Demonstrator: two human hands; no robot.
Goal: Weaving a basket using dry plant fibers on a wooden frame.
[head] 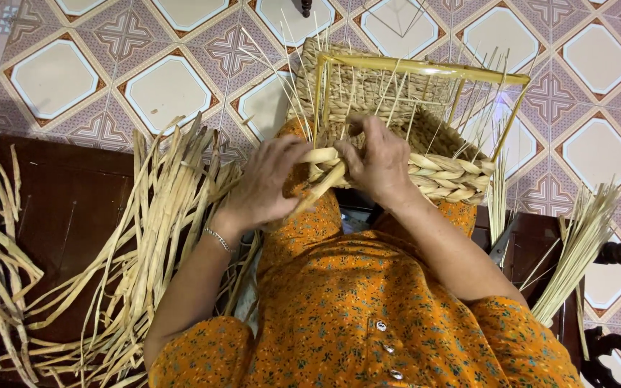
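Seated weaver viewed from above. The left hand (264,183) pinches a flat dried strand (323,188) that runs up into the braided rim of a half-woven basket (443,176) resting on the lap. The right hand (379,162) clamps that rim, fingers curled over the braid. A yellow wire frame (425,68) stands inside the basket. Loose dried fibre strips (152,237) lie across the dark wooden bench (66,208); thin pale stalks (576,244) lie on the person's right, above patterned floor tiles (167,90).

Straw-tan woven basket (397,122), orange floral dress (368,316), mauve-patterned floor tiles (167,79)
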